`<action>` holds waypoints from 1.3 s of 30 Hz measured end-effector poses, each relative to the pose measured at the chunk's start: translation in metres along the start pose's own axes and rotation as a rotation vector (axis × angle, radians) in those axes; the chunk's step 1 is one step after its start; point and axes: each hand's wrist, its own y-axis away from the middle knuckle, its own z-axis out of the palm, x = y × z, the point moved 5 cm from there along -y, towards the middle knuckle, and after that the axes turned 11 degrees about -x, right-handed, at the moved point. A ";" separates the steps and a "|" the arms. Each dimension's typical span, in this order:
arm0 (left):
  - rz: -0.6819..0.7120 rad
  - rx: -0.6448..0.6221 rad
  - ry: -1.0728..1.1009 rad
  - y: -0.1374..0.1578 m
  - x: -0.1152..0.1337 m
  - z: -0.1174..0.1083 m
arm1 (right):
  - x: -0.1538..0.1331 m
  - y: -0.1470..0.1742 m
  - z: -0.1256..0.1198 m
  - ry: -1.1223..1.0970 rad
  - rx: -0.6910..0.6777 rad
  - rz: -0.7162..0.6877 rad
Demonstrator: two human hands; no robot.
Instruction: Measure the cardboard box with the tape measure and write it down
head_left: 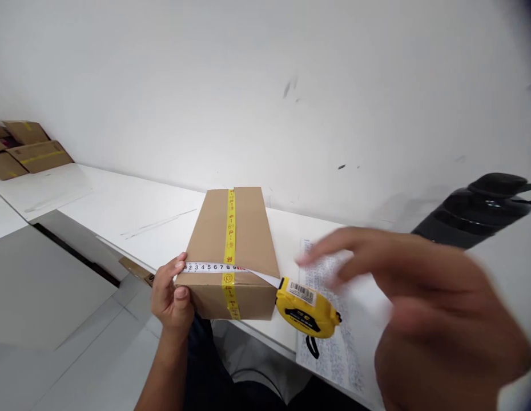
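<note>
Spare boxes (28, 149) lie far left on the table (132, 214). The left hand (171, 297) comes up from below, its forearm rising towards the box (233, 251). Thumb and fingers pinch the tape's (222, 268) end to the box's near left edge. The box stands at the table's front edge, the tape stretched across its top. The yellow case (306, 311) rests just right of the box on a printed sheet (334, 348). The right hand (419, 308), blurred, hovers spread above the sheet, holding nothing.
</note>
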 end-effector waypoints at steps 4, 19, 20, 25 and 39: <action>0.007 0.004 -0.007 0.000 0.000 0.001 | -0.008 -0.019 0.016 0.103 -0.162 0.108; -0.044 -0.012 -0.046 0.002 -0.001 -0.001 | 0.039 -0.025 0.027 -0.146 -0.359 0.538; -0.046 -0.008 -0.060 0.002 -0.001 -0.001 | 0.044 -0.026 0.026 -0.189 -0.354 0.553; 0.000 -0.003 -0.085 -0.004 0.003 -0.001 | 0.046 -0.027 0.023 -0.213 -0.231 0.453; 0.031 0.077 0.037 -0.008 -0.003 0.011 | 0.003 0.001 0.031 0.497 -0.066 0.045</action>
